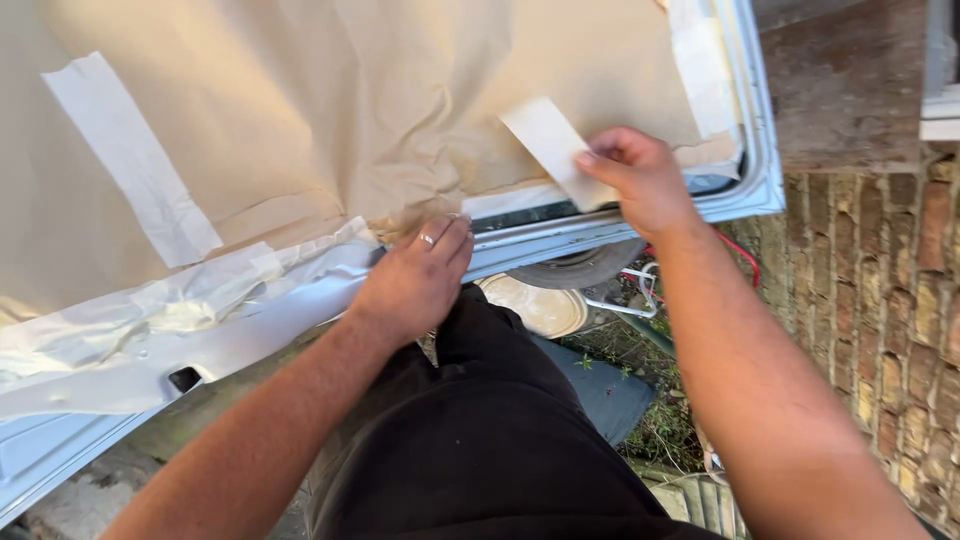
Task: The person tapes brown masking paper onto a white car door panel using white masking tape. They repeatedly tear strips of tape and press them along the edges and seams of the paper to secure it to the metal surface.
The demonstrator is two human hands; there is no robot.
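Observation:
A white vehicle panel (760,180) is covered with tan masking paper (330,110), creased and wrinkled near the middle. My right hand (640,180) pinches a short strip of pale masking tape (550,145) and holds it against the paper's lower edge. My left hand (420,275), with a ring on one finger, presses fingers-down on the paper's lower edge where it meets the panel's bare sill. A long strip of tape (130,160) sticks diagonally on the paper at the left.
Crumpled tape and paper (170,310) line the lower left edge of the panel. Below it lie a tyre (580,265), a round pale lid (535,305) and red and white wires (640,280). A brick wall (880,300) stands at the right.

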